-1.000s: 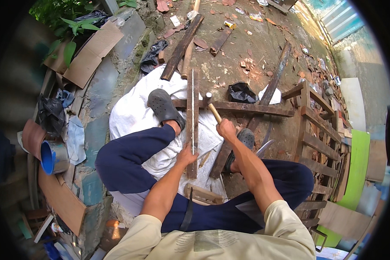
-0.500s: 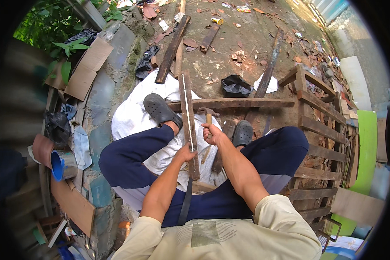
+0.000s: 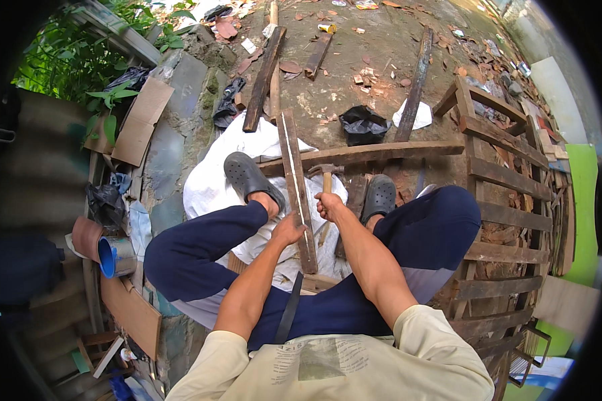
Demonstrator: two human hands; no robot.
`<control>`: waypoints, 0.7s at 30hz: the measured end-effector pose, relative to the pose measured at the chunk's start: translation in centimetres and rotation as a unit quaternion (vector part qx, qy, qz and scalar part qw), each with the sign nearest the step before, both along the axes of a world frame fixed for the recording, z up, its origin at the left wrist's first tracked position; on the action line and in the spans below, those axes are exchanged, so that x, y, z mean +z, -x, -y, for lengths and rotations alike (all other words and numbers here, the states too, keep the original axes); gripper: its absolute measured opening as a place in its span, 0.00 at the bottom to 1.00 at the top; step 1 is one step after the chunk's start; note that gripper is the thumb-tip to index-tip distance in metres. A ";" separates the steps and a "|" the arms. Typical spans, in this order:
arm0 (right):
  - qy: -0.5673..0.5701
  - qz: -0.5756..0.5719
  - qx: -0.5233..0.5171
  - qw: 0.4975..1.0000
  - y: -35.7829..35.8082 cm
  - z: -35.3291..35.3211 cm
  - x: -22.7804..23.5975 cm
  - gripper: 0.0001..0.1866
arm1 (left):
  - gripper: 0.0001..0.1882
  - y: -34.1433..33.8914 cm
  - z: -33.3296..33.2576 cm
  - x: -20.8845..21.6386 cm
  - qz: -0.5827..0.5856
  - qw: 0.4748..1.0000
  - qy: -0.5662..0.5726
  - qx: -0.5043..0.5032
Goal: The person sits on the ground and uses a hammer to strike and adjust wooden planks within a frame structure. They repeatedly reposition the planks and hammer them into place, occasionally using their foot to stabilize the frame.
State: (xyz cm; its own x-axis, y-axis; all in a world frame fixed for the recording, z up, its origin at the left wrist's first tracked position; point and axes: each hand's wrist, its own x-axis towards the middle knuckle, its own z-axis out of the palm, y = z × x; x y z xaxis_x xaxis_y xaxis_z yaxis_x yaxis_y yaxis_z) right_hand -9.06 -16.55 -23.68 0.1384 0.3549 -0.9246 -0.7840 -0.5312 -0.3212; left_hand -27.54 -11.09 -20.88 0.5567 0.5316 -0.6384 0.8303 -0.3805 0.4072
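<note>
Between my legs a narrow brown wooden plank [image 3: 293,167], marked by a long white strip down its face, points away from me. My left hand [image 3: 289,229] is closed around its near half. Just right of the plank, my right hand [image 3: 328,206] grips the wooden handle of a claw hammer [image 3: 327,175], its metal head toward the far side. The plank crosses a long wooden beam [image 3: 394,153] lying crosswise. A white sack [image 3: 204,170] spreads below, and the plank's near end is close to a dark strap [image 3: 289,311] hanging at my lap.
A slatted wooden frame [image 3: 505,214] stands at my right. Beyond the beam lie a black plastic bag [image 3: 364,125] and loose dark boards [image 3: 265,77]. At left, a low wall [image 3: 164,157] has cardboard [image 3: 144,113] and a blue-lined can [image 3: 117,257] beside it.
The hammer has tipped so more of its handle shows, with its head farther from my right hand. My left hand keeps its hold on the plank. The view has shifted slightly.
</note>
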 end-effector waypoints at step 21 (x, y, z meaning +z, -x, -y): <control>0.091 0.211 0.170 0.958 1.7 2.4 0.6 0.14 | 0.57 -7.8 -6.7 -4.1 0.060 0.985 -0.125 0.100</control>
State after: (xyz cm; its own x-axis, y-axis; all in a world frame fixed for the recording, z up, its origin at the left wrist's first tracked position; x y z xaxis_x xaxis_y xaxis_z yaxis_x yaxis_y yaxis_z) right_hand -10.79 -18.94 -23.11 0.4184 0.2846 -0.8625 -0.3773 -0.8094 -0.4500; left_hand -19.78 -4.43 -24.98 0.4887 0.7706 -0.4091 0.8504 -0.3160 0.4207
